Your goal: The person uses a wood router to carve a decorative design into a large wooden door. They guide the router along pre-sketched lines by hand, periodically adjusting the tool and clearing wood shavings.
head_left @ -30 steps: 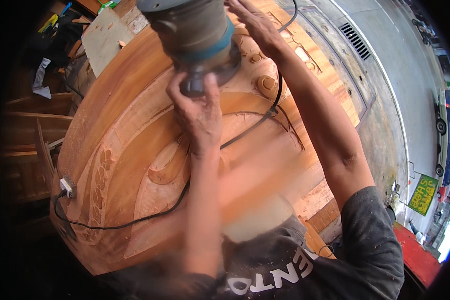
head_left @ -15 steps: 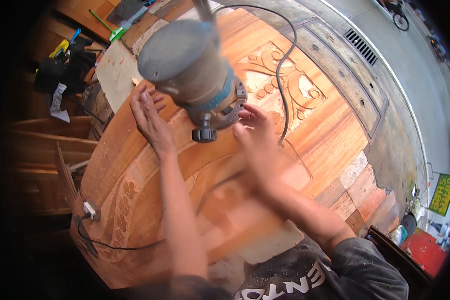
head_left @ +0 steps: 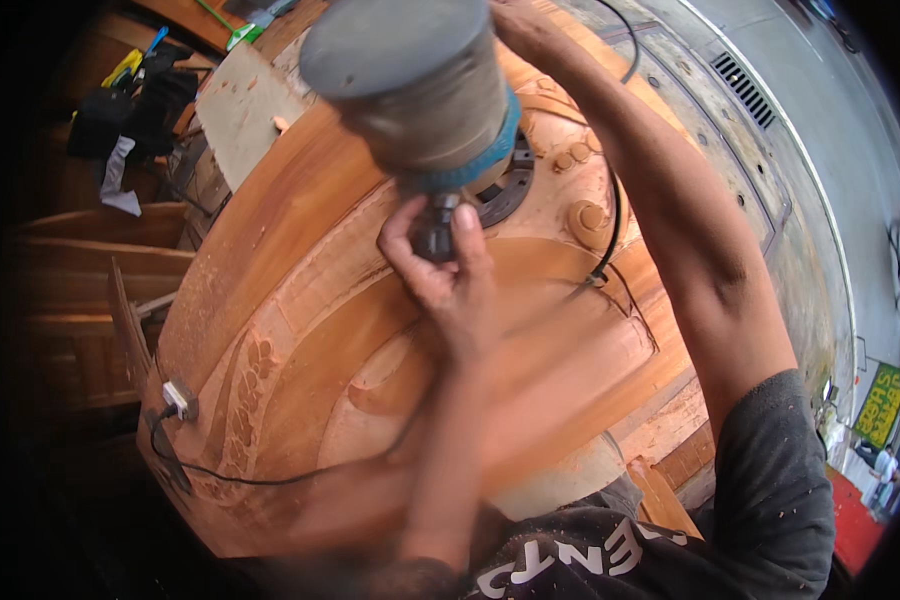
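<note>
A router (head_left: 410, 95) with a grey body, a blue-green ring and a round base stands over a carved wooden panel (head_left: 260, 200), tilted in view. My left hand (head_left: 445, 275) has its thumb and fingers closed around the router's black knob (head_left: 436, 232) on the near side. My right arm stretches up past the router's right side. Its hand (head_left: 518, 22) is at the top edge, by the router's far side, and its fingers are hidden. Raised scrolls and round bosses (head_left: 588, 215) show in the panel beside the router base, with pale wood dust around them.
A black cord (head_left: 615, 225) loops right of the router; another (head_left: 280, 480) runs along the panel to a white plug (head_left: 178, 402) at its left edge. Wooden furniture parts (head_left: 100, 270) and a dark bundle (head_left: 120, 125) stand left. Beyond the panel lie a drain grate (head_left: 743, 90) and a road.
My left hand has moved right and closed on the router's knob. My right hand has gone from beside the base up to the router's far side. The router appears higher and larger in view.
</note>
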Available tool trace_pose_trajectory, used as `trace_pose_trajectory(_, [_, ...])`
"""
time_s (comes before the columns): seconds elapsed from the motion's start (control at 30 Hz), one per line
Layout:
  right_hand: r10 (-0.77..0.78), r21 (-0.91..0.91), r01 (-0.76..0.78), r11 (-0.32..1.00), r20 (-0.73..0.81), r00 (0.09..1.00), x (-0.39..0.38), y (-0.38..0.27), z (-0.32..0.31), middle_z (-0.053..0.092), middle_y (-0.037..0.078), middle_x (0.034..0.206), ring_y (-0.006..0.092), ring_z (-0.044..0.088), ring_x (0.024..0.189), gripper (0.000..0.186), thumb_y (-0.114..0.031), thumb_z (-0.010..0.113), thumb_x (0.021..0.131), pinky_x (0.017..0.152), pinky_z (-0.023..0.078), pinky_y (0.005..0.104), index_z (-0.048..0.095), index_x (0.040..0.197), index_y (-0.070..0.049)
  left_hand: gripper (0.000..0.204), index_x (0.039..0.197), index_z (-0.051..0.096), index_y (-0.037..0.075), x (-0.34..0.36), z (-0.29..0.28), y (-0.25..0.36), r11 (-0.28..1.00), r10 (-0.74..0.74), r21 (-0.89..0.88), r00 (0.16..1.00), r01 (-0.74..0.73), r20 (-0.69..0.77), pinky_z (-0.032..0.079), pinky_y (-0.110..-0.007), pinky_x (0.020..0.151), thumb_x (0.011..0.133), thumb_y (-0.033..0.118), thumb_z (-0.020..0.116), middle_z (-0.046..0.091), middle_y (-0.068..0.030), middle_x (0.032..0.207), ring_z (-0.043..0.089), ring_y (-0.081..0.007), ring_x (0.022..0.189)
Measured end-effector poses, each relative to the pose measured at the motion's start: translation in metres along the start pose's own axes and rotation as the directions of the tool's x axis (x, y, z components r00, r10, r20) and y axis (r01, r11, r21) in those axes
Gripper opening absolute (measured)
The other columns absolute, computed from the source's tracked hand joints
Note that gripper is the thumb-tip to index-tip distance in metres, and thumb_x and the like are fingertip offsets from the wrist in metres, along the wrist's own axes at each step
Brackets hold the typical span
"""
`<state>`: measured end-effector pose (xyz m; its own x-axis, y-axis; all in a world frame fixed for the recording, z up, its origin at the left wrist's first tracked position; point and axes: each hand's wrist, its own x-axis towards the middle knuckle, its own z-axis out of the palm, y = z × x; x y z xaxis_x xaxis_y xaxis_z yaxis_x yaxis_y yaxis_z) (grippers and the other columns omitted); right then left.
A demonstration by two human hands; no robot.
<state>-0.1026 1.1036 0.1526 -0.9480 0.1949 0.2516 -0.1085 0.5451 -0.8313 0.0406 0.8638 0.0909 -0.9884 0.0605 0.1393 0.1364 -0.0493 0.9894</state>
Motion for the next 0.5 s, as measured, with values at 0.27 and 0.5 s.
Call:
trace_pose_trajectory(0.27, [-0.624, -0.491, 0.483, 0.725, -0.171, 0.763, 0.02, 0.079, 0.009, 0.07, 0.012, 0.104, 0.0248, 0.067, 0.099, 0.054, -0.049, 0.046, 0.108, 0.085, 0.053, 0.039, 0.063, 0.131, -0.003, 0.035, 0.123, 0.047, 0.005, 0.057, -0.028, 0.013, 0.995, 0.002, -0.096, 0.994, -0.013, -0.108, 0.038, -0.022, 0.052, 0.103, 0.028, 0.064, 0.055, -0.0042, 0.085, 0.046, -0.0075, 0.062])
trace_pose_trajectory(0.5, [0.027, 0.313, -0.005, 0.95, -0.066, 0.997, -0.03, 0.005, 0.026, 0.067, 0.0, 0.075, 0.0094, 0.06, 0.067, 0.054, -0.054, 0.054, 0.104, 0.057, 0.045, 0.0259, 0.075, 0.101, -0.005, 0.024, 0.111, 0.055, 0.007, 0.098, -0.072, 0.012, 0.994, -0.094, -0.067, 0.985, 0.085, -0.144, 0.035, -0.021, 0.054, 0.103, 0.03, 0.06, 0.053, -0.0017, 0.081, 0.045, -0.0071, 0.065])
